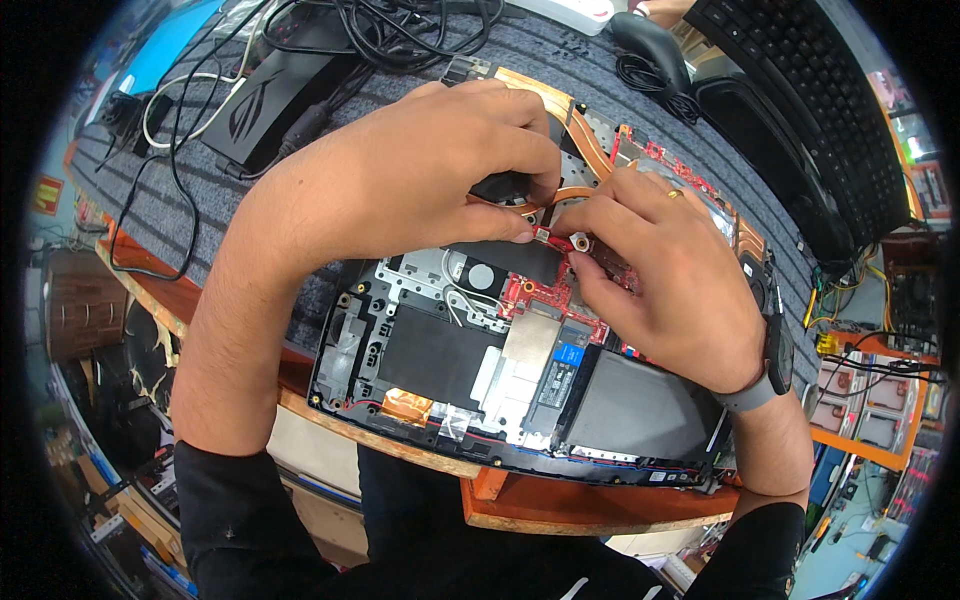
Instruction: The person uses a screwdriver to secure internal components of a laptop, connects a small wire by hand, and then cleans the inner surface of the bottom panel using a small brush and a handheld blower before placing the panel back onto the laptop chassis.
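Observation:
An opened laptop (440,350) lies with its insides showing: red circuit board (540,295), copper heat pipes (580,135), grey battery panel (630,410) and a small card with a blue label (565,370). My left hand (410,175) arches over the upper middle, fingers curled and thumb tip at a small connector on the red board. My right hand (650,275), wearing a ring and a wrist watch (775,355), has its fingers bent together beside that connector, right of my left thumb. What either hand grips is too small and hidden to make out.
A black power brick (275,90), tangled cables, a blue sheet (170,35), a mouse (650,55) and a keyboard (815,100) lie on the ribbed grey mat (340,75). Orange-edged parts trays (865,400) stand at right. A wooden edge (400,450) runs below the laptop.

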### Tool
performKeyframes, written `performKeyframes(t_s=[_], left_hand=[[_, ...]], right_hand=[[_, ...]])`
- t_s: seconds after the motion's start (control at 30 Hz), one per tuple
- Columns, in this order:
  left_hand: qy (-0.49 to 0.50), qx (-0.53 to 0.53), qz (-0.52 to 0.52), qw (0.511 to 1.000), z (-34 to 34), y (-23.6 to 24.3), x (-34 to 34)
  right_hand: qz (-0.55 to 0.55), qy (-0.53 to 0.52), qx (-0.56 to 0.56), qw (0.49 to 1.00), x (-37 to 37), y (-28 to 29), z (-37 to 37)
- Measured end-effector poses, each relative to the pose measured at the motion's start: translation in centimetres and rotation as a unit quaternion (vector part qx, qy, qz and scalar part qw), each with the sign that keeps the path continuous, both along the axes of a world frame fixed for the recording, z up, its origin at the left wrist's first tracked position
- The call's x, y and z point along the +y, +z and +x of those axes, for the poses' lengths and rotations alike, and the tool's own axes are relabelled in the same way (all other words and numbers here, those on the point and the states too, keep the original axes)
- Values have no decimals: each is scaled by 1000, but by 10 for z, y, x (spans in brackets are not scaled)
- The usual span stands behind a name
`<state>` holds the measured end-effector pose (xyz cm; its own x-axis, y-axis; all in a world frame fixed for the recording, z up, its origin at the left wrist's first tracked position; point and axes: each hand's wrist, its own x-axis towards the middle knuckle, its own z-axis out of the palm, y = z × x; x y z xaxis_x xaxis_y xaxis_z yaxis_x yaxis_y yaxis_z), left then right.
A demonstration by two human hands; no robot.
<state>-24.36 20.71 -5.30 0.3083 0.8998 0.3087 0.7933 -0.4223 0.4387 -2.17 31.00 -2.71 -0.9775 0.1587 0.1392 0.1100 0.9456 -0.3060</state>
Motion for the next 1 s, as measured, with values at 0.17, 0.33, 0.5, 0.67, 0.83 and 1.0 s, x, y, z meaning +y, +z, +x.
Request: performKeyframes(t_s=[0.17,0.33,0.5,0.67,0.83,1.0], left_hand=[[15,24,35,999,-2,-2,-1],[18,19,34,999,-2,-1,-1],[-14,5,5,1000,-4,4,-1],[-26,-24,-40,999,0,7,-5],[-11,-13,-44,999,3,8,-7],[7,5,-29,1000,7,11,-11]], right_hand=[[-11,-20,-9,1000,-3,2,-1],[-21,-7,10,1000,1,-4,-7],[-14,-4,-2,1000,3,-3,-8],[-46,-7,39,998,6,-3,-7],[-47,-30,49,997,13,5,-1],[-51,-21,49,997,13,3,3]])
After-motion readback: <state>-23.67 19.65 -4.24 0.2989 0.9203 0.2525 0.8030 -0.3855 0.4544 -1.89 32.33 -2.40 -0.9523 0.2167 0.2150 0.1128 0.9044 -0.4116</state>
